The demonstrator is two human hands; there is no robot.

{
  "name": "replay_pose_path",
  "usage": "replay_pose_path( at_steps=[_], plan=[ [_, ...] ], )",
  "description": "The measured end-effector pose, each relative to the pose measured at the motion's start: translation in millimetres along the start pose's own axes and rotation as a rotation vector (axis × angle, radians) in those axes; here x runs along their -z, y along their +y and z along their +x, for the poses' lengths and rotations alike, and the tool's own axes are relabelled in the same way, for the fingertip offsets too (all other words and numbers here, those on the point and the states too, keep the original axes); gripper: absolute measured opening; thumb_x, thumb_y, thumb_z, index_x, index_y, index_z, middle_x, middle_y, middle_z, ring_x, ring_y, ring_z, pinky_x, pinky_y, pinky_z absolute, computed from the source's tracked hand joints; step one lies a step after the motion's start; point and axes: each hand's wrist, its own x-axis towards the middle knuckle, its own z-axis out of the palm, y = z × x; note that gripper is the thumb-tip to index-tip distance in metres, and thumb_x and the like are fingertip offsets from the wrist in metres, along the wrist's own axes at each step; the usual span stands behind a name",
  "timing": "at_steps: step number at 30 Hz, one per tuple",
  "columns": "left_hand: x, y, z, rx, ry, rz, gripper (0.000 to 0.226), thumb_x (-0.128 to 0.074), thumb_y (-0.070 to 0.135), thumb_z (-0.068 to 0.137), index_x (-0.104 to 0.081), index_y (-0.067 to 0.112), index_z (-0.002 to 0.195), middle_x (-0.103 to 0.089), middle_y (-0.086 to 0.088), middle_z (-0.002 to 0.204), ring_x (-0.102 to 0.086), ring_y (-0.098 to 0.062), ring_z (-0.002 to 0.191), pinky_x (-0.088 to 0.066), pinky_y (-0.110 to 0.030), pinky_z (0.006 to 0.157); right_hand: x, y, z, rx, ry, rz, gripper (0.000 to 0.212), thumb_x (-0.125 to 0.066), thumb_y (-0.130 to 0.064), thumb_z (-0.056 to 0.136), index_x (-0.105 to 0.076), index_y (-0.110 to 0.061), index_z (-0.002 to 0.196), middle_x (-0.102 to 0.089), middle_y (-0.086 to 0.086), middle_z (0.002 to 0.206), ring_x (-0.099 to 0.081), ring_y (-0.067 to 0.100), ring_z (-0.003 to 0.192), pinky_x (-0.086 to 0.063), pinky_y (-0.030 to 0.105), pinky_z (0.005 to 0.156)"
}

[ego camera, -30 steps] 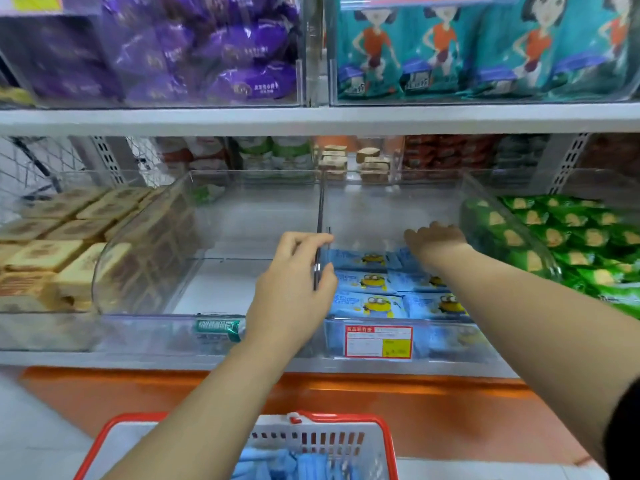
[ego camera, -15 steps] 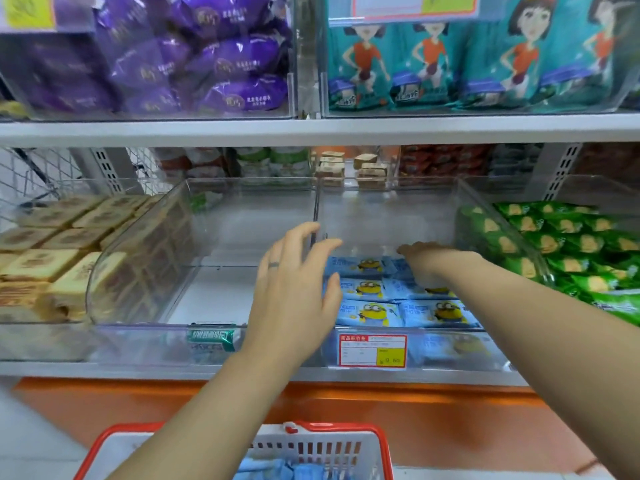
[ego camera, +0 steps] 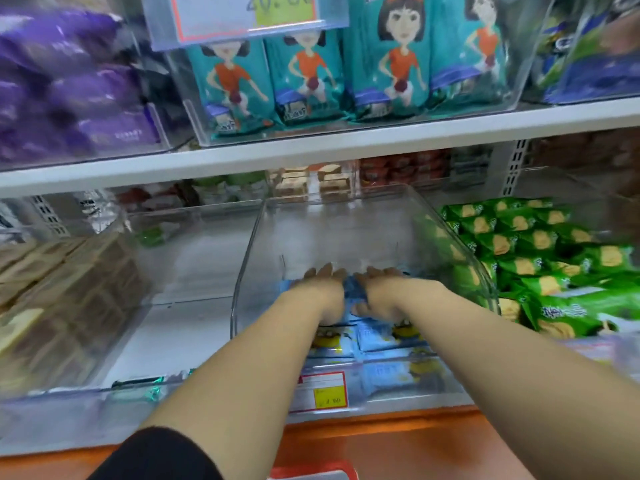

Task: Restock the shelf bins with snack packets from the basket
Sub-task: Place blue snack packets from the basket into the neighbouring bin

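- Blue snack packets (ego camera: 372,337) lie in the near half of the middle clear bin (ego camera: 450,237). They look light, soft, slippery and crushable, so take them by the edges.
- Left hand (ego camera: 323,294) and right hand (ego camera: 386,294) press on them side by side, fingers fairly straight.
- Green packets (ego camera: 540,265) lie to the right.

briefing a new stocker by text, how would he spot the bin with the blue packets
Below the white shelf board holding teal cartoon-girl packets, find the clear bin directly underneath. It sits left of the green packets and alone holds pale blue packets with a yellow cartoon figure, with a red-and-yellow price tag on its front.
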Motion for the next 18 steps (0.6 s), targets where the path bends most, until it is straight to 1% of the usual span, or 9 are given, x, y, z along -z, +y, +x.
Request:
replay_pose_path(
  at_steps=[1,3,6,8,10,13,16,17,18],
  plan=[
    [-4,-1,3,0.007,-0.03,0.009,0.075,-0.048,0.017,0.098,-0.004,0.022,0.159,0.0,-0.003,0.166,-0.008,-0.033,0.152,-0.02,-0.049,0.121,-2,0,-1,-0.001,-0.019,-0.011,0.077,-0.044,-0.055,0.098,-0.008,-0.023,0.158,-0.013,0.006,0.163,-0.016,0.037,0.147,-0.024,0.05,0.118],
    [-12,-3,9,0.009,-0.07,0.025,0.072,-0.043,0.018,0.101,-0.001,0.024,0.159,0.002,-0.003,0.166,-0.007,-0.035,0.151,-0.018,-0.049,0.121,-5,2,-5,-0.006,-0.03,-0.029,0.075,-0.041,-0.055,0.099,-0.01,-0.021,0.158,-0.013,0.007,0.163,-0.016,0.037,0.147,-0.024,0.049,0.118],
    [-18,-4,13,-0.023,-0.077,0.028,0.063,-0.039,0.029,0.103,-0.008,0.022,0.159,-0.004,-0.004,0.166,-0.014,-0.035,0.15,-0.018,-0.043,0.122,-4,5,-7,-0.032,-0.036,-0.043,0.071,-0.041,-0.053,0.1,-0.017,-0.018,0.157,-0.016,0.008,0.163,-0.02,0.036,0.147,-0.025,0.047,0.118],
    [-16,-6,11,-0.032,-0.082,0.032,0.061,-0.036,0.035,0.105,-0.011,0.022,0.159,-0.004,-0.002,0.166,-0.014,-0.033,0.15,-0.018,-0.043,0.122,-2,5,-7,-0.041,-0.05,-0.048,0.072,-0.04,-0.052,0.101,-0.015,-0.017,0.157,-0.013,0.007,0.163,-0.016,0.035,0.147,-0.024,0.047,0.118],
    [-16,-9,8,-0.031,-0.089,0.03,0.061,-0.037,0.038,0.104,-0.011,0.025,0.158,-0.005,0.0,0.166,-0.017,-0.035,0.149,-0.021,-0.046,0.12,-2,4,-7,-0.05,-0.059,-0.043,0.073,-0.041,-0.052,0.1,-0.012,-0.018,0.158,-0.011,0.006,0.163,-0.013,0.034,0.148,-0.023,0.047,0.118],
    [-15,-10,2,-0.02,-0.077,0.02,0.062,-0.038,0.038,0.104,-0.01,0.026,0.158,-0.005,0.001,0.166,-0.018,-0.036,0.148,-0.024,-0.049,0.119,-1,4,-5,-0.097,-0.073,-0.024,0.077,-0.042,-0.054,0.099,-0.009,-0.016,0.158,-0.007,0.009,0.163,-0.009,0.032,0.149,-0.022,0.048,0.119],
    [-10,-11,-5,0.049,-0.087,0.013,0.07,-0.039,0.045,0.103,-0.004,0.023,0.159,0.004,0.0,0.166,-0.008,-0.033,0.15,-0.02,-0.049,0.121,-3,3,-3,-0.121,-0.095,-0.028,0.075,-0.041,-0.052,0.098,-0.01,-0.016,0.157,-0.011,0.012,0.162,-0.011,0.033,0.148,-0.023,0.05,0.118],
    [-10,-10,-6,0.075,-0.1,0.03,0.072,-0.039,0.049,0.102,-0.003,0.022,0.159,0.003,-0.002,0.166,-0.006,-0.033,0.151,-0.019,-0.049,0.121,-4,2,-2,-0.123,-0.101,-0.026,0.074,-0.04,-0.051,0.099,-0.011,-0.015,0.157,-0.012,0.012,0.162,-0.012,0.033,0.148,-0.024,0.05,0.118],
    [-9,-10,-7,0.093,-0.109,0.059,0.073,-0.038,0.051,0.101,-0.004,0.022,0.159,-0.002,-0.004,0.166,-0.008,-0.034,0.15,-0.02,-0.049,0.12,-6,2,-3,-0.126,-0.103,-0.023,0.074,-0.04,-0.051,0.099,-0.01,-0.016,0.157,-0.011,0.012,0.162,-0.011,0.033,0.148,-0.023,0.05,0.118]
  ],
)
